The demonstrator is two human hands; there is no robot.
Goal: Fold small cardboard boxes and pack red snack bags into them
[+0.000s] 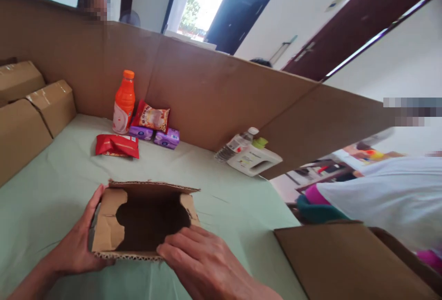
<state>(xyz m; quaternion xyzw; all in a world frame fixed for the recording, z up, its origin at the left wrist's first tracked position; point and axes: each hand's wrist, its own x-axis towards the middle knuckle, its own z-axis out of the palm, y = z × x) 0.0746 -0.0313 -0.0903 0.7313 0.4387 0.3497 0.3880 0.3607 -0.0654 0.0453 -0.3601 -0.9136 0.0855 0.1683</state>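
A small cardboard box (pixel 109 233) faces me with its end open, its short side flaps folded inward and its interior dark. My left hand (pixel 78 245) grips the box's left side, thumb up along the edge and fingers underneath. At the lower right rim, my right hand (pixel 203 254) has its fingers curled over the box's near edge. Beyond the box lies a red snack packet (pixel 117 146). Behind that stand an orange bottle (pixel 124 102) and another red packet (pixel 152 117), which rests on two purple tissue packs (pixel 167 138).
Brown cardboard boxes (pixel 51 104) stand at the left. A cardboard partition (pixel 200 88) runs along the back. Against it lean a clear bottle (pixel 235 147) and a white jug (pixel 253 159) with a green cap. A cardboard panel (pixel 331 258) and a seated person in white (pixel 386 189) are at the right.
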